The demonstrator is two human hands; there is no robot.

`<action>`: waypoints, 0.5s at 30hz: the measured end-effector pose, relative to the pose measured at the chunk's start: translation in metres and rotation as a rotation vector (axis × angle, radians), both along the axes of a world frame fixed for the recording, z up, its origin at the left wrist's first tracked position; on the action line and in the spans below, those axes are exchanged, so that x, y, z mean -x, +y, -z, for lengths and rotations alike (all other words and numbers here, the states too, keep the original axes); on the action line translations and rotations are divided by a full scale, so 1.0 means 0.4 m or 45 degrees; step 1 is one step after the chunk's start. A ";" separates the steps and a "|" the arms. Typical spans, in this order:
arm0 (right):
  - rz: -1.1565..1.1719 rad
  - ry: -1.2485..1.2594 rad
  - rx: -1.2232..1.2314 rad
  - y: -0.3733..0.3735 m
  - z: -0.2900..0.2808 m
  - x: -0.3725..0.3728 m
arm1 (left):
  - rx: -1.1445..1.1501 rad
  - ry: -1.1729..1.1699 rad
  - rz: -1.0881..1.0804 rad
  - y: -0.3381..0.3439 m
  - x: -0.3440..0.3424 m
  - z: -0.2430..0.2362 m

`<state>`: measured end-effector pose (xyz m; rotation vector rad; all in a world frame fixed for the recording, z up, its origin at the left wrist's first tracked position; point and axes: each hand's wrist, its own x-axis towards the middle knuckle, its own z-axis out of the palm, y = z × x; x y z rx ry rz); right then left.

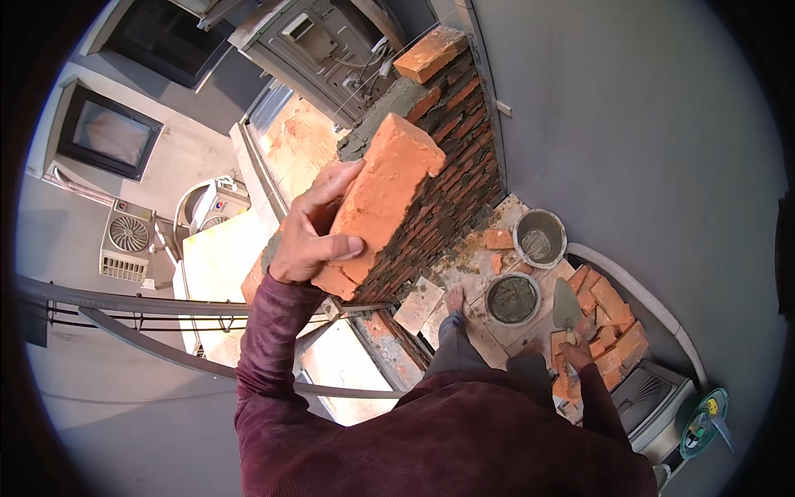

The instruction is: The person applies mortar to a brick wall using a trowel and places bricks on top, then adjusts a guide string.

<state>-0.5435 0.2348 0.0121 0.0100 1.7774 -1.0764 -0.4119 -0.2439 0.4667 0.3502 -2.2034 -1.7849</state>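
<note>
Raised in front of the brick wall, my left hand (pixel 310 232) grips an orange brick (pixel 385 195), thumb on its near face and fingers around its far side. Behind it, the wall (pixel 451 178) shows rough courses with grey joints. Wet grey mortar (pixel 389 108) lies along its top, partly hidden by the held brick. One more brick (pixel 431 54) sits on the wall's far end, under a thin stretched string. Down at my right side, my right hand (pixel 579 348) is closed around the handle of a trowel (pixel 566 306), its grey blade pointing away from me.
Two buckets stand on the tiled floor, a far one (pixel 540 238) and a nearer one (pixel 513 299) holding grey mortar. Loose bricks (pixel 613 315) are heaped at the right beside a pale pipe (pixel 654 302). A metal rail (pixel 166 298) crosses at left. A green basin (pixel 705 422) holds tools.
</note>
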 end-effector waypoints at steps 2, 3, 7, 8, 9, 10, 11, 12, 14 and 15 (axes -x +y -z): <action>-0.007 0.365 -0.092 -0.040 -0.040 0.039 | 0.183 0.012 -0.278 -0.098 -0.029 -0.118; 0.072 0.391 -0.090 -0.068 -0.056 0.052 | 0.309 0.025 -0.294 -0.189 -0.033 -0.140; 0.165 0.295 0.063 -0.209 -0.021 0.102 | 0.894 0.043 -0.375 -0.549 0.041 -0.139; 0.199 0.295 0.079 -0.256 -0.043 0.102 | 0.747 -0.012 -0.367 -0.621 0.073 -0.110; 0.223 0.289 0.088 -0.327 -0.112 0.085 | 0.594 -0.079 -0.364 -0.687 0.095 -0.066; 0.252 0.282 0.095 -0.388 -0.181 0.059 | 0.622 -0.096 -0.336 -0.732 0.122 -0.022; 0.263 0.292 0.110 -0.435 -0.240 0.041 | 0.653 -0.104 -0.304 -0.769 0.166 0.021; 0.266 0.296 0.124 -0.473 -0.296 0.021 | 0.712 -0.079 -0.243 -0.799 0.210 0.065; 0.276 0.300 0.141 -0.528 -0.371 -0.011 | 1.075 -0.113 -0.233 -0.815 0.290 0.137; 0.244 0.399 0.152 -0.531 -0.360 -0.023 | 1.039 -0.111 -0.181 -0.793 0.329 0.153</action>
